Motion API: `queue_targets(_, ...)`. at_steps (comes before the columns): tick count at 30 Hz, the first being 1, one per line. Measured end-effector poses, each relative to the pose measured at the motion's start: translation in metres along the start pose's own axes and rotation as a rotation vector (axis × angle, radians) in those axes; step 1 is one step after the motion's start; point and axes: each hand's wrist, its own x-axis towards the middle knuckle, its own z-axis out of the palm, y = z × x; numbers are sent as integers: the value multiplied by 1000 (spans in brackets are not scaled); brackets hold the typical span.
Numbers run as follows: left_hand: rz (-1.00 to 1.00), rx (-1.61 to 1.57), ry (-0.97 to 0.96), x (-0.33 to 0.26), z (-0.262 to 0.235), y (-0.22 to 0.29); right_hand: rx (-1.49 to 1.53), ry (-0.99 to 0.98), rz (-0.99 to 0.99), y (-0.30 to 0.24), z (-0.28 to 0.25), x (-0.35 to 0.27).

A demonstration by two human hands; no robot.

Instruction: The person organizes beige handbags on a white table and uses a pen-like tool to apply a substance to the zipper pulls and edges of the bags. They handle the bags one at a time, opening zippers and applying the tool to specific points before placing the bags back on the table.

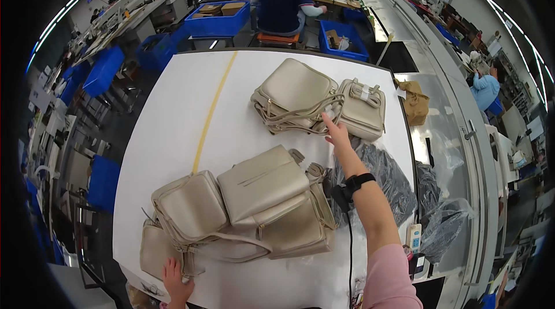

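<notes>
My left hand (175, 283) rests with outstretched fingers at the edge of a small beige bag (157, 251) at the table's near left. My right hand (337, 133) reaches to the far side, fingers apart, beside the thin straps (300, 117) of a beige backpack (298, 86). Just right of that hand lies a smaller beige bag (362, 111) with a bundled strap on top. Between my hands sits a pile: a rounded beige bag (193, 205), a boxy one (263, 184) and another (300, 228) partly underneath. Whether the right fingertips touch a strap is unclear.
Dark plastic bags (384, 179) lie by my right forearm, which wears a black band (359, 180) with a cable. A brown paper-like bundle (414, 102) sits past the white table's (173, 118) right edge. Beyond the far edge, a person (283, 2) sits between blue bins (217, 23).
</notes>
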Motion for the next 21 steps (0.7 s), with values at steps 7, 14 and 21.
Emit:
queue_targets(7, -14, 6, 28, -1, 5, 3, 176, 135, -80, 23, 10, -5)
queue_targets(14, 23, 50, 80, -4, 6, 0, 31, -103, -346, -64, -12, -124)
queue_targets(21, 20, 42, 96, -1, 11, -2, -191, -380, -154, -103, -101, -255)
